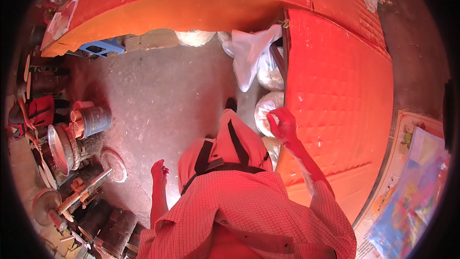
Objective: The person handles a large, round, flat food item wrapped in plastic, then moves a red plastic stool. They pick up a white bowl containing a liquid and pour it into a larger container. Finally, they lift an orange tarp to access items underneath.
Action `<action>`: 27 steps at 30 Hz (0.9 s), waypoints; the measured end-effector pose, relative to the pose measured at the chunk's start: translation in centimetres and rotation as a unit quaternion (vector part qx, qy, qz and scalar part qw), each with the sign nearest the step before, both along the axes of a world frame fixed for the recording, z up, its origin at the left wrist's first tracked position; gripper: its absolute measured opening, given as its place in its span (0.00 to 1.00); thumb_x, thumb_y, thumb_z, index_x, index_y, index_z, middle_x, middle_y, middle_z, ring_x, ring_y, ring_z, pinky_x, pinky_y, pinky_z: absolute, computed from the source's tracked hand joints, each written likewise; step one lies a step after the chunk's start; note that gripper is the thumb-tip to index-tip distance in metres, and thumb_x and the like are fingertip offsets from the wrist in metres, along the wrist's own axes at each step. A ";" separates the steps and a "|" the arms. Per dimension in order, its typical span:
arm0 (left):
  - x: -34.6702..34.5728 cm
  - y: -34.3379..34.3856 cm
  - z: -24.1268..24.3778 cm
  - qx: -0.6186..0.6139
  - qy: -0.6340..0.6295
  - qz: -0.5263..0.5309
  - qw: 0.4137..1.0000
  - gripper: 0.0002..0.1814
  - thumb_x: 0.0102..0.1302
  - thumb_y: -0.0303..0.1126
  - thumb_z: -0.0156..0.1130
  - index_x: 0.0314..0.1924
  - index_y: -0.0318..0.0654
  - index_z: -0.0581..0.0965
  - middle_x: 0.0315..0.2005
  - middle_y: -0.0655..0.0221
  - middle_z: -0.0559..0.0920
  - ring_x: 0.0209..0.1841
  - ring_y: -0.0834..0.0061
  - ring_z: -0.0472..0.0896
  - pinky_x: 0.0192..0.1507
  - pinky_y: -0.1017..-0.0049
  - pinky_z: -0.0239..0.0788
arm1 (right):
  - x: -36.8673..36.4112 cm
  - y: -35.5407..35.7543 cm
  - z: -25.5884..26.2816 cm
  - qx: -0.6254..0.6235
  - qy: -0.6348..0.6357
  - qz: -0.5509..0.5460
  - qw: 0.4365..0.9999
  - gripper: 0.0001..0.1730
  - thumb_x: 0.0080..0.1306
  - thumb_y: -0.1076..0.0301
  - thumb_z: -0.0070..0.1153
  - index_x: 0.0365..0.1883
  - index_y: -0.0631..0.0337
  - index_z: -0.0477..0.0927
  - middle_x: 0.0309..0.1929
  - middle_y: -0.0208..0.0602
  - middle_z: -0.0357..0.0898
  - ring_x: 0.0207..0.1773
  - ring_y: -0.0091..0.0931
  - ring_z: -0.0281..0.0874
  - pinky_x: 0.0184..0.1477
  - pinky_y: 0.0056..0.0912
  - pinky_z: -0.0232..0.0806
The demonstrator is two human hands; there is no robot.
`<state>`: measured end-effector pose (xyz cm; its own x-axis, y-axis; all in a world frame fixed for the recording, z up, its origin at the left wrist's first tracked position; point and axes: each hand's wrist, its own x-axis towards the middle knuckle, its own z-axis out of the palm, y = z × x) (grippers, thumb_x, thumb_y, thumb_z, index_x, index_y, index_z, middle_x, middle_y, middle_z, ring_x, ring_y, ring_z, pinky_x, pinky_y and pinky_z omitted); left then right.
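Note:
My left hand point(159, 172) hangs at my side above the concrete floor point(151, 90), its fingers curled in and nothing visible in them. Beside the edge of the orange-red covered table point(337, 90), my right hand point(283, 124) is raised with thumb and fingers curved towards each other. A pale patch shows between them; whether it is a held thing or the plastic behind is unclear. Just past that hand, a filled clear plastic bag point(264, 109) rests on the floor by the table. Farther along, a loose white plastic bag point(248, 55) hangs at the table's corner.
Another orange-covered table point(172, 7) spans the far side, with a blue plastic stool point(102, 46) under it. At left, a person point(30, 115) is near a metal basin point(60, 150), a bucket point(95, 120) and dark drums point(115, 226). A printed poster point(409, 194) hangs at right.

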<state>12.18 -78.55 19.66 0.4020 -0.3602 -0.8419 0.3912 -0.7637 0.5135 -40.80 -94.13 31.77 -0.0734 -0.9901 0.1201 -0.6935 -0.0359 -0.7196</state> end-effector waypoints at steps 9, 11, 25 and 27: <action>-5.5 -8.7 4.9 -0.025 -0.032 -0.050 0.998 0.10 0.65 0.36 0.61 0.42 0.38 0.77 0.17 0.75 0.70 0.16 0.79 0.72 0.17 0.80 0.59 | 1.4 -10.9 -5.6 0.100 -0.040 0.061 0.992 0.07 0.57 0.67 0.59 0.31 0.60 0.79 0.28 0.43 0.78 0.33 0.40 0.77 0.35 0.39 0.69; -4.5 -8.8 4.4 -0.014 -0.033 -0.038 0.999 0.11 0.65 0.36 0.60 0.42 0.37 0.77 0.17 0.75 0.70 0.15 0.78 0.71 0.17 0.80 0.59 | 1.5 -11.9 -7.0 0.149 -0.046 0.074 0.985 0.08 0.59 0.65 0.60 0.32 0.61 0.80 0.29 0.42 0.79 0.33 0.38 0.78 0.36 0.35 0.70; 2.7 -13.0 3.5 0.017 -0.029 0.063 0.997 0.12 0.66 0.36 0.59 0.44 0.37 0.77 0.16 0.75 0.71 0.16 0.78 0.71 0.17 0.80 0.60 | -0.5 -25.5 -12.8 0.144 0.257 0.156 0.943 0.15 0.54 0.63 0.62 0.38 0.60 0.79 0.34 0.47 0.79 0.39 0.43 0.78 0.42 0.46 0.70; 2.6 -13.4 4.1 0.011 -0.034 0.067 0.997 0.11 0.66 0.36 0.60 0.43 0.37 0.77 0.16 0.75 0.71 0.16 0.78 0.71 0.18 0.80 0.61 | -1.9 -30.0 -13.9 0.168 0.331 0.175 0.912 0.17 0.52 0.64 0.62 0.37 0.62 0.77 0.34 0.49 0.78 0.39 0.44 0.76 0.41 0.47 0.70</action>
<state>14.76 -91.92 23.72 0.5008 -0.2818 -0.8184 0.4555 -0.7182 0.5260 -42.66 -124.13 17.89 0.2324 -0.9278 -0.2919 -0.9684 -0.1928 -0.1584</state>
